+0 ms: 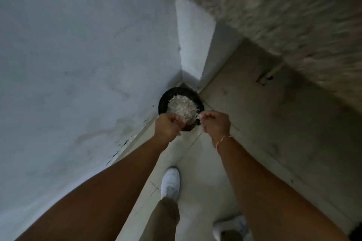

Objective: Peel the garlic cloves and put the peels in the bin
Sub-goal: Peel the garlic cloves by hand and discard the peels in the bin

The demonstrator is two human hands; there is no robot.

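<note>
Both arms reach forward and down so that the hands sit directly over the bin (163,101), a small round black container standing on the floor in the corner where the pale wall (78,64) meets a white pillar (194,45); holding the hands over the opening looks meant to let whatever falls drop inside, not onto the tiles. The bin is heaped with peels (182,105), a pale, papery, flaky mass that rises near the rim and reads as light and crinkled against the dark wall of the container. The left hand (168,126) has its fingers curled inward over the near edge of the bin, and a whitish scrap seems to sit at their tips, though blur makes it hard to say whether they truly pinch it. The right hand (216,123) is likewise curled, its fingers drawn in narrow around a thin pale shred (196,116) that hangs between the two hands just above the heap. A thin red thread (222,141) circles the right wrist. The floor (254,123) is smooth, dull tile with visible joints, and a white shoe (170,182) stands below the hands. No garlic cloves are in view; judging by the full bin, the work is at the discarding step
</note>
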